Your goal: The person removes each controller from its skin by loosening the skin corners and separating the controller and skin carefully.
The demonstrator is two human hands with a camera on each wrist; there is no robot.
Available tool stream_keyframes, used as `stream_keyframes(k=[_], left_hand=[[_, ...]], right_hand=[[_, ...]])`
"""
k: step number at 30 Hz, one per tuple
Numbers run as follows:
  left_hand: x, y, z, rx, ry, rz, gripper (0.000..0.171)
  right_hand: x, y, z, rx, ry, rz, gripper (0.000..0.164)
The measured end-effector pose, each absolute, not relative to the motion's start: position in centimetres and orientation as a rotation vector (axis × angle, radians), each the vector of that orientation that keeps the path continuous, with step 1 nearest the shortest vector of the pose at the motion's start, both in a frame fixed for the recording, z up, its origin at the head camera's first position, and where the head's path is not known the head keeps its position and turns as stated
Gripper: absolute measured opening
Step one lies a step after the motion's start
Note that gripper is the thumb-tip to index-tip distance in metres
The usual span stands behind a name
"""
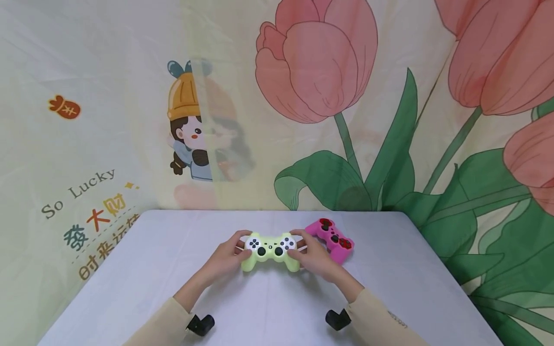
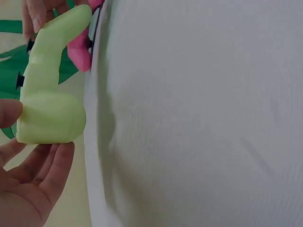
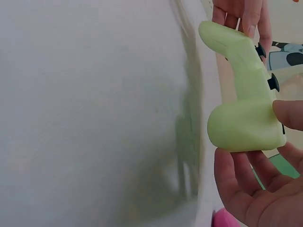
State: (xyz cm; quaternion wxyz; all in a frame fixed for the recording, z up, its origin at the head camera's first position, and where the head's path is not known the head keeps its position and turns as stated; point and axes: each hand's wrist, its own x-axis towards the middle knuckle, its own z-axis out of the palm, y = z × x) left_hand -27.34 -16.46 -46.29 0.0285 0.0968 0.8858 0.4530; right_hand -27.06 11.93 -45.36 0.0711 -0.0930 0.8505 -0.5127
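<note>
A pale green game controller [image 1: 270, 244] with white button areas and black thumbsticks is held level between both hands in the head view. My left hand [image 1: 228, 254] grips its left end, thumb on the front face and fingers behind. On the other end, my right hand [image 1: 315, 256] holds it the same way. Both wrist views show the controller from its ends, raised over the white table, with the left hand's fingers [image 2: 59, 165] and the right hand's fingers [image 3: 232, 182] under the grips. A pink game controller [image 1: 332, 239] lies behind the right hand, which partly covers it.
A white cloth covers the table [image 1: 268, 312]. Behind its far edge hangs a backdrop [image 1: 242, 29] printed with tulips and a cartoon figure. Black wrist devices [image 1: 201, 325] sit near both sleeves [image 1: 166, 319].
</note>
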Motion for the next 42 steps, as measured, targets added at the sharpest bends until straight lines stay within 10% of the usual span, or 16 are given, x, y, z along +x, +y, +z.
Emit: stream_keyframes(k=[42], left_hand=[[-22.6,-14.0,-46.4,0.819,2.619,1.309,0.051]], right_hand=[[-20.3,16.3,-46.0,-0.518,2.704,-1.393,0.051]])
